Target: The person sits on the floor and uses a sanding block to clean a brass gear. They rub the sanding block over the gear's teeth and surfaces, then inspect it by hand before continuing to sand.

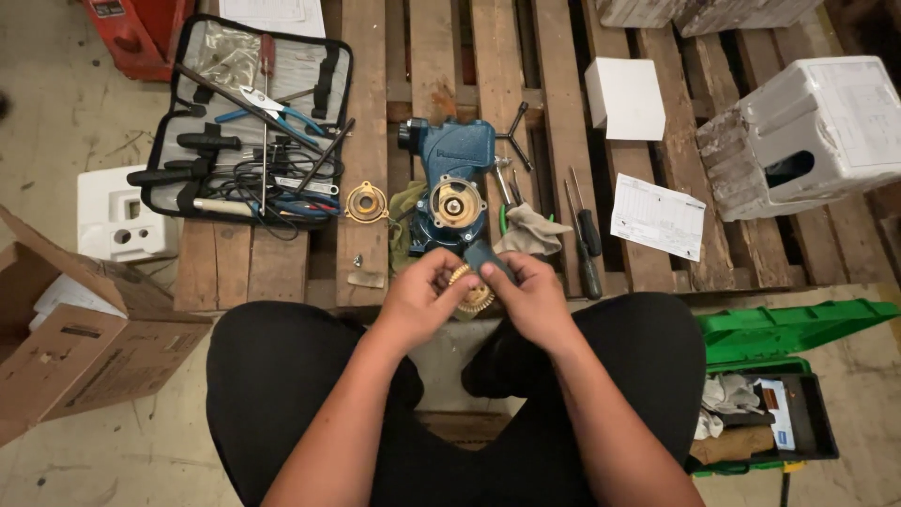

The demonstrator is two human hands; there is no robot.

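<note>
I sit in front of a wooden pallet (488, 56) and I hold a small brass wheel (472, 293) between my two hands, just above my knees. My left hand (420, 302) grips it from the left, the fingers curled and pressed on its toothed rim, the thumb on top. My right hand (528, 299) comes from the other side; its fingers pinch a dark grey-blue piece (486, 257) that lies against the upper edge of the wheel. So both hands are closed, none is spread. The two hands are equally near to the wheel, because it sits exactly between them, touching both.

The blue pump (452, 183) stands on the pallet just ahead of my fingers, straight in front, with its round brass opening (455, 202) turned up toward me. Its long side runs away from me, along the boards. A brass ring (366, 202) lies just left of the pump, and a grey rag (530, 230) just right of it.

Much of the wheel is hidden under my thumbs, so I cannot tell its full shape or how the dark piece joins it. The open tool bag (249, 122) is further left; two screwdrivers (582, 239) lie to the right, beside a printed sheet (657, 216).
</note>
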